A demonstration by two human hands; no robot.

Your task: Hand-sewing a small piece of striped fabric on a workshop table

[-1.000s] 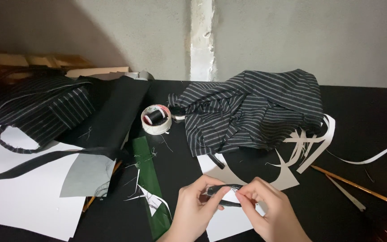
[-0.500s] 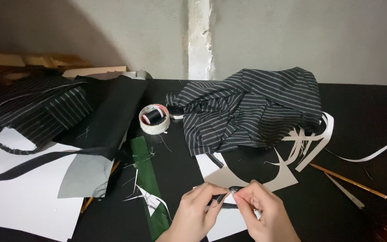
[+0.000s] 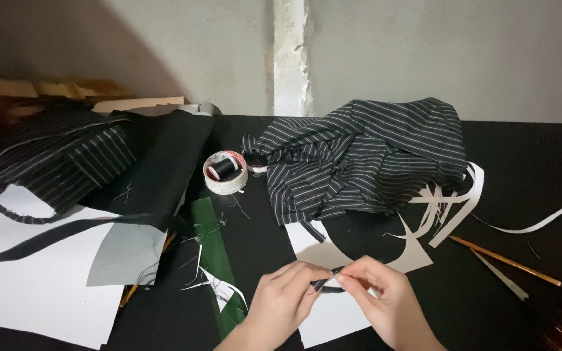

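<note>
A narrow dark fabric strip (image 3: 328, 282) is pinched between both hands at the near middle of the tabletop (image 3: 521, 162), over white paper (image 3: 323, 312). It looks light, limp and soft, best held at its ends. Its long axis runs left to right. Left hand (image 3: 281, 299) and right hand (image 3: 385, 299) fingers are clamped on it. Farther off lie striped cloth (image 3: 365, 156) and a tape roll (image 3: 225, 173).

Head view; looks down, near table (image 3: 521, 162)
</note>
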